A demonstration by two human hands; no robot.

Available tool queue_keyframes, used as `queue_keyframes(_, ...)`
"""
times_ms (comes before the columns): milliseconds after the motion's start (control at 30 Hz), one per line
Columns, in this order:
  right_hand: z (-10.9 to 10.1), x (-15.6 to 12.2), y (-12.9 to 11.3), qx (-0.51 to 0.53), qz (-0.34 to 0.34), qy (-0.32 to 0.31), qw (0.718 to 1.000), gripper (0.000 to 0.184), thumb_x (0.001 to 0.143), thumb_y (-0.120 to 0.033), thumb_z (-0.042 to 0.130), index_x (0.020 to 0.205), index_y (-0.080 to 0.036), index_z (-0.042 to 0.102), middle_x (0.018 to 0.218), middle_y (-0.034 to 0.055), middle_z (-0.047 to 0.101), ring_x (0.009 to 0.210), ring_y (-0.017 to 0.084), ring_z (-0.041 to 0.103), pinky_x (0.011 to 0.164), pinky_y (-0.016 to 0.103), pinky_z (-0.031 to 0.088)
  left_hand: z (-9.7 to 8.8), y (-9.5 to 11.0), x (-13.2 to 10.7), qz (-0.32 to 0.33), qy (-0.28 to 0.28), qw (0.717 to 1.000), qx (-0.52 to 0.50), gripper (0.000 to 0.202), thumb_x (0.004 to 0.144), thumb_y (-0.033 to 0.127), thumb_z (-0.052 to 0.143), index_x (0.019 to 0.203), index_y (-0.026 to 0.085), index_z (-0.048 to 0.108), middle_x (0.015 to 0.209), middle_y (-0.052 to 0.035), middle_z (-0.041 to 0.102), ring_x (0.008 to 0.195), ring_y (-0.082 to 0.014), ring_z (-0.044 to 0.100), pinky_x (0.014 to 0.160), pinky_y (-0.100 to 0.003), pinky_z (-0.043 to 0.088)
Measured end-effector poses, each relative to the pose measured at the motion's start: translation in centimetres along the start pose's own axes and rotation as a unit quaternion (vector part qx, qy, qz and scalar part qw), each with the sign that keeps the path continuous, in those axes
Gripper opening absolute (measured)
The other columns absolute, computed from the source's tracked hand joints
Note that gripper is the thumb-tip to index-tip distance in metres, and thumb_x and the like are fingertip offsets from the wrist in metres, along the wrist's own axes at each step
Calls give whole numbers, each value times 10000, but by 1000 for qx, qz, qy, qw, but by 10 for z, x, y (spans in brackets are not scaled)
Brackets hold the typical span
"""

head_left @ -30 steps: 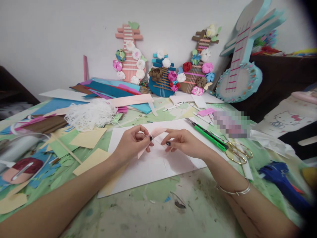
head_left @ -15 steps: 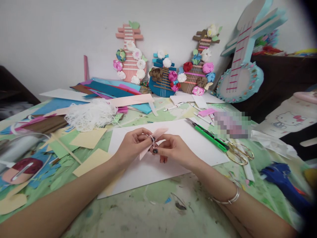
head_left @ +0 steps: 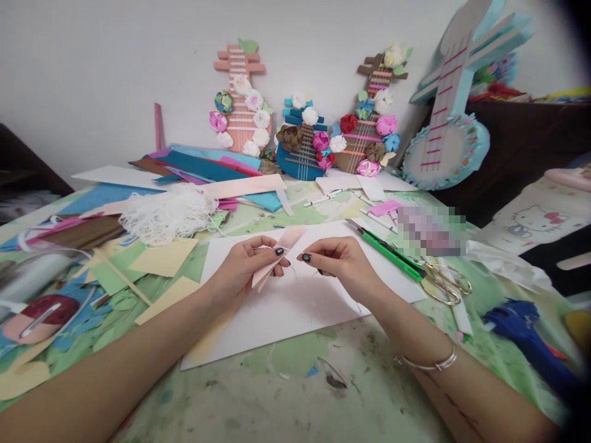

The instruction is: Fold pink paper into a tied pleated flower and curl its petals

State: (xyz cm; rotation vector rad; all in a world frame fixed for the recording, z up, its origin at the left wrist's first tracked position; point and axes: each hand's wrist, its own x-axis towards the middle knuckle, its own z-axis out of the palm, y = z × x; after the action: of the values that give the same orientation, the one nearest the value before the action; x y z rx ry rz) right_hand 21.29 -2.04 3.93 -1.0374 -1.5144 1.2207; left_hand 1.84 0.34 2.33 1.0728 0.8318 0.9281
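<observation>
My left hand (head_left: 247, 266) pinches the middle of a folded pale pink paper piece (head_left: 282, 251), which fans out above and below my fingers. My right hand (head_left: 339, 261) is just to its right, fingers curled in a pinch, seemingly on a thin white thread I can barely make out. Both hands hover over a large white sheet (head_left: 300, 295) lying on the green-stained table (head_left: 295, 394).
Green utility knife (head_left: 392, 252) and gold scissors (head_left: 446, 286) lie right of the sheet. A tangle of white string (head_left: 168, 212) and paper scraps sit left. Paper guitar models with flowers (head_left: 305, 138) lean on the back wall. A blue glue gun (head_left: 521, 335) is far right.
My right hand came in to meet the left at the pink piece, then drew back to the right. The pink piece now sits a little higher and more fanned.
</observation>
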Motion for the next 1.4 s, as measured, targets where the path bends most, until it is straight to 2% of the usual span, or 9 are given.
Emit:
queue_keyframes(333,0,-3,1,41,-69,9,997,116,718,-278,680,750,-178,729,590,-9,589,520,59,408,477,213,311,1,-3,1,-5,-28,999,26,240,723,267,701,856,134,552,711,-50,688,548,-85,590,562,-184,455)
queue_keyframes(533,3,-6,-2,33,-76,-7,997,180,746,-307,660,886,-226,739,762,32,690,601,90,483,523,234,367,6,-6,-2,18,-5,990,141,251,721,342,689,847,143,602,671,-45,677,616,-138,629,597,-227,470)
queue_keyframes(733,5,-7,-5,10,-45,13,999,206,730,-311,660,899,-224,739,789,40,700,578,89,468,514,233,378,7,-11,-5,93,-16,958,270,209,775,344,609,876,171,669,738,-47,686,605,-151,635,615,-252,485)
queue_keyframes(867,9,-9,-6,-17,-33,18,999,269,755,-300,616,984,-199,716,634,15,634,537,81,426,492,223,362,6,-11,-8,179,27,910,373,159,759,239,606,882,219,705,629,-2,671,518,-125,577,572,-224,428)
queue_keyframes(933,11,-10,-7,-29,-29,11,999,286,770,-280,589,1019,-196,702,633,12,621,532,77,420,487,218,358,7,-11,-9,220,30,886,407,162,743,192,605,849,244,715,577,17,650,498,-120,548,577,-220,408)
queue_keyframes(1000,13,-11,-8,-34,-28,2,999,290,779,-260,572,1033,-195,696,685,23,636,537,74,426,488,217,360,7,-11,-10,244,22,876,416,174,739,170,598,829,259,718,564,21,641,538,-132,566,608,-221,408)
queue_keyframes(1167,13,-13,-7,-37,-39,-3,999,307,793,-247,552,1071,-215,678,688,15,629,553,78,432,499,218,368,5,-15,-10,259,18,861,437,201,759,180,581,893,266,702,662,10,682,597,-141,599,644,-221,413)
queue_keyframes(1300,13,-14,-7,-44,-40,-9,998,320,798,-243,537,1091,-230,667,692,11,633,558,82,443,510,224,383,4,-17,-10,268,-7,838,475,193,799,184,531,848,261,702,743,5,707,581,-123,589,662,-219,413)
queue_keyframes(1400,14,-15,-9,-46,-39,-17,998,319,797,-237,529,1083,-236,672,676,6,632,555,83,449,512,223,389,5,-17,-10,261,0,846,465,175,789,193,547,839,259,701,735,5,708,595,-130,594,655,-221,414)
